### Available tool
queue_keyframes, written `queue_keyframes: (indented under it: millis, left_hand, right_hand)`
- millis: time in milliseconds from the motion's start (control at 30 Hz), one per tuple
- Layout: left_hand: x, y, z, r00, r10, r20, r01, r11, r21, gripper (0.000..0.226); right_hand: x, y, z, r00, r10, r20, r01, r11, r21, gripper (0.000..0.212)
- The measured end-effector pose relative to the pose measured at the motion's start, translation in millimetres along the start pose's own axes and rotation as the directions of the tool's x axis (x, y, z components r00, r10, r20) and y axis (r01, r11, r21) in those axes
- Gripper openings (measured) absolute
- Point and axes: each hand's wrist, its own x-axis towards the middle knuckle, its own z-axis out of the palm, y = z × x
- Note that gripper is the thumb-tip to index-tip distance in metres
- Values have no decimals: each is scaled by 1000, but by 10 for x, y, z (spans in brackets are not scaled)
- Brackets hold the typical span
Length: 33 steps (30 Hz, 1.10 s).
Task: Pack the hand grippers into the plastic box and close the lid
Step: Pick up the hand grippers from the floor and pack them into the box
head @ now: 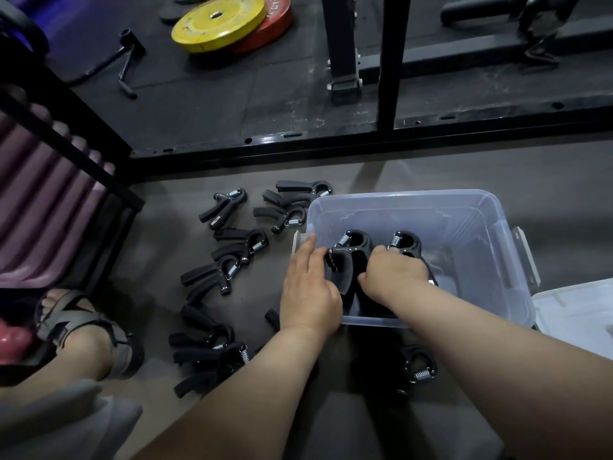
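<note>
- The left hand [310,290] reaches over the near left wall of the box. Its fingers lie nearly straight, with the tips against the handle of the first hand gripper [348,257]. The thumb is hidden, so I cannot tell whether the hand pinches the handle or only touches it.
- The right hand [394,273] is inside the box, its fingers curled tight round the handles of the second hand gripper [406,242]. That gripper's spring end sticks out beyond the knuckles.
- The two grippers sit side by side near the box's left end, spring ends pointing away from the person.
- The plastic box [464,217] is clear and open-topped and stands on the grey floor. A latch flap hangs at its right end.
- The white lid [577,310] lies on the floor just right of the box.
- Loose hand grippers [229,260] are scattered on the floor left of the box. One more hand gripper on the floor [419,366] lies between the forearms, on the near side of the box.
- A sandalled foot [83,330] rests at the far left.
- Beyond a black rack frame [331,144], a yellow weight plate [217,23] leans on a red weight plate [278,24].
</note>
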Motion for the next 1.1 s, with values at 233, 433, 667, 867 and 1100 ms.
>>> queue_keyframes:
  millis: [233,433,667,867,1100]
  left_hand:
    - [-1,-9,-3,1000,10,8,-10,1000,-3,59]
    - [-13,14,-12,1000,2,2,-2,1000,-13,60]
    - [-32,29,-14,995,-103,-20,101,991,-85,73]
    - [-23,-49,-31,990,-128,-60,109,960,-258,63]
    - [475,-947,-235,858,-479,-185,450,875,-180,43]
  right_hand:
    - [12,19,13,999,-6,51,4,999,46,53]
    - [-9,5,-2,1000,26,4,-26,998,53,51]
    - [29,-295,-125,918,-88,-387,223,921,320,34]
    - [167,-744,-148,814,-312,-489,493,816,301,58]
    - [289,-818,228,817,-366,-446,548,732,405,63]
